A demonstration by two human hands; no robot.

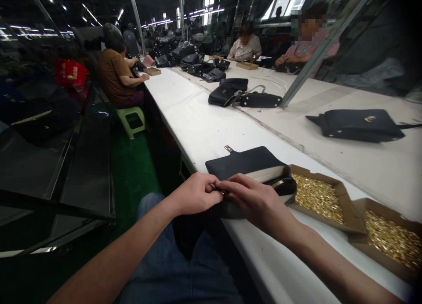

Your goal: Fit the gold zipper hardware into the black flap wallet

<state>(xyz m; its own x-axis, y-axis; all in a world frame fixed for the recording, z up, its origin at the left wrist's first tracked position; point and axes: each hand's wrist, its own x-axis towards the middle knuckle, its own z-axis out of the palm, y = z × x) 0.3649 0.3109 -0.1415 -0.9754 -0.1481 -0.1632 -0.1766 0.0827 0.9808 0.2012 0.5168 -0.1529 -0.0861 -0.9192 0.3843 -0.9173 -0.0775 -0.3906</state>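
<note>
A black handbag [250, 165] lies at the near edge of the long white table [204, 124], its flap open and a gold clasp on its far side. My left hand [196, 193] is closed in a pinch at the bag's near edge. My right hand [260, 203] rests on the bag beside it, fingers curled and meeting the left fingertips at a small dark and gold piece. What exactly the fingers pinch is too small to name.
Two cardboard trays of small gold parts [318, 197] [392, 240] sit right of the bag. More black bags [358, 124] [227, 93] lie further up the table. Other people sit along both sides, one on a green stool [132, 119]. A dark rack [56, 163] stands at the left.
</note>
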